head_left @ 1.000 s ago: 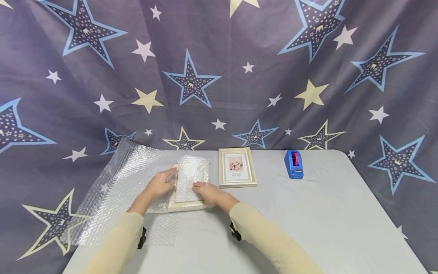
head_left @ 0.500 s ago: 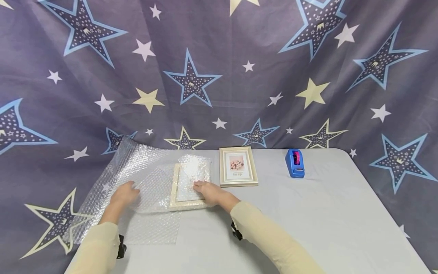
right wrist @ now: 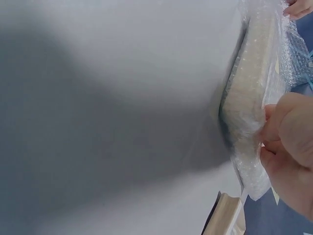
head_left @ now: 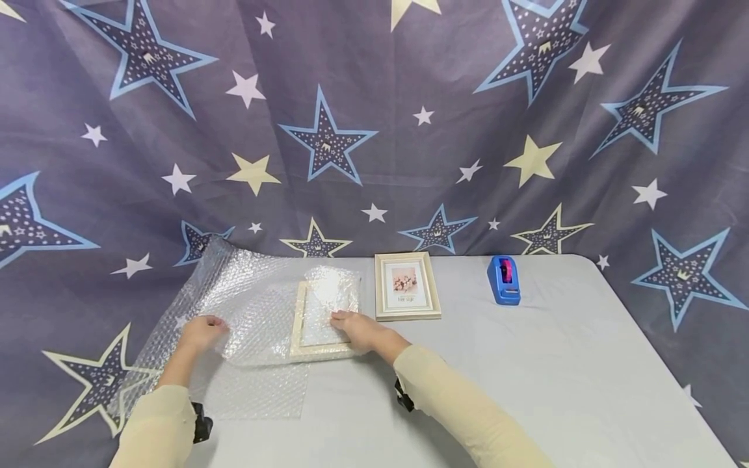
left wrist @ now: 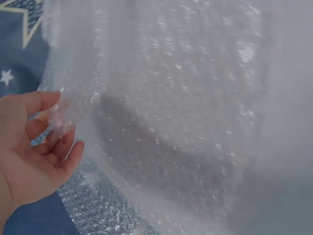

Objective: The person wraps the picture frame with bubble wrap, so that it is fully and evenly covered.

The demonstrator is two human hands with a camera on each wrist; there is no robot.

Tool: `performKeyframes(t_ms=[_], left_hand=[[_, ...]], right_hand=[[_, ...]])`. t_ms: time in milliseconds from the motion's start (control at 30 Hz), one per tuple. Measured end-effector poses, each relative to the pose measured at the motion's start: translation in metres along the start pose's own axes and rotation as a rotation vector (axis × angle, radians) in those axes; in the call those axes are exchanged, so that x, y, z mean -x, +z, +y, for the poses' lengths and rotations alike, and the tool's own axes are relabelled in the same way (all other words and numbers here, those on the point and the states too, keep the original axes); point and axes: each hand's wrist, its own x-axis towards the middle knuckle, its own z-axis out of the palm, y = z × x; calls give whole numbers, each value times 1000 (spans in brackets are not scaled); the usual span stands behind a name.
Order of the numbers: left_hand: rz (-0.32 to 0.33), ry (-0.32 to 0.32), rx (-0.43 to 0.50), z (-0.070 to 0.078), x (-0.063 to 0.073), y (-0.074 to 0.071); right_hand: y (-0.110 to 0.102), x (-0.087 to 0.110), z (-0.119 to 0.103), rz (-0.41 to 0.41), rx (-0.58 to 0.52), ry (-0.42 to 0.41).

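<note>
Bubble wrap [head_left: 260, 325] is spread over the back left part of the bench [head_left: 556, 377], one end running out past the left edge. On it lies a wrapped frame [head_left: 318, 351], left of centre and near the back edge; its pale border shows through the clear plastic along the left and front sides.

The left hand [head_left: 201, 333], out toward the bench's left edge, pinches a margin of the wrap between thumb and fingers, slightly raised. The right hand [head_left: 364, 331] is at the wrapped frame's right side, fingers bent and tips against the plastic on top; whether they pinch it or only press, I cannot tell.

Just right of the wrapped frame, a bare frame [head_left: 379, 286] lies at the back edge, with a pink flower picture [head_left: 404, 279] inside. Further along, short of the back right corner, stands a blue tape dispenser [head_left: 497, 286] with a pink roll [head_left: 506, 270].

Pale sleeves [head_left: 462, 403] cover both forearms. Behind the bench hangs a dark curtain [head_left: 404, 162] printed with stars.
</note>
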Motion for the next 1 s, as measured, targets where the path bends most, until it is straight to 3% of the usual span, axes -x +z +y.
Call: performKeyframes(t_ms=[100,333,633,833,1000], left_hand=[[-4,13,82,-1,2,-2],[-114,-49,439,-5,6,2],[-185,-79,588,-9,8,5],[-235,-32,694,-13,9,9],[-290,-45,723,-17,10,13]], right_hand=[[0,0,1,-22,-8,11],[3,1,2,-25,-14,-19],[5,1,3,-19,-44,-19],[3,1,3,-18,-46,-11],[1,1,2,-32,-61,-2]])
